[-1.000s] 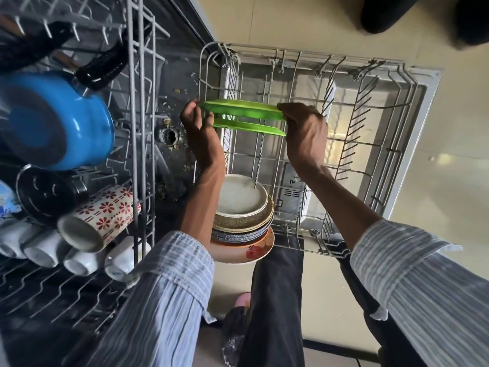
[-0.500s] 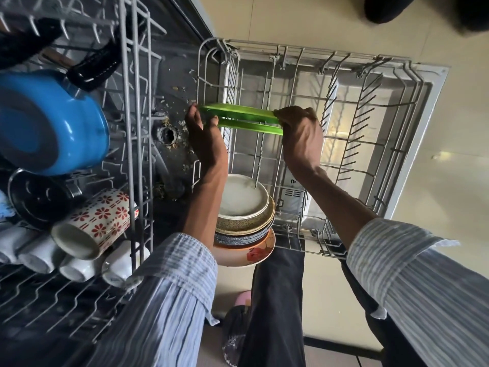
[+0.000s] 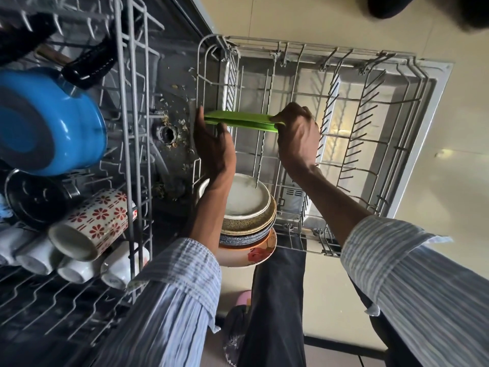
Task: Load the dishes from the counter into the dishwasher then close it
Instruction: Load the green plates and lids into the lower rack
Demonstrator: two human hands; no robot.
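Note:
Two green plates (image 3: 238,120), pressed together and seen edge-on, hang over the left part of the pulled-out lower rack (image 3: 317,47). My left hand (image 3: 214,149) holds their left edge with thumb and fingers. My right hand (image 3: 299,136) grips their right edge. A stack of plates (image 3: 248,202) lies below my left forearm at the rack's near left corner: a white one on top, then speckled brown, blue-patterned and an orange floral one at the bottom. I cannot tell what the stack rests on.
The upper rack (image 3: 132,102) on the left holds a blue pot (image 3: 53,120), a black pan (image 3: 34,200), a red-flowered mug (image 3: 98,221) and white cups (image 3: 76,268). The open dishwasher door (image 3: 434,102) lies under the lower rack. Food crumbs litter the tub floor (image 3: 169,133).
The two green plates have closed together and sunk lower toward the rack. Both hands moved down with them.

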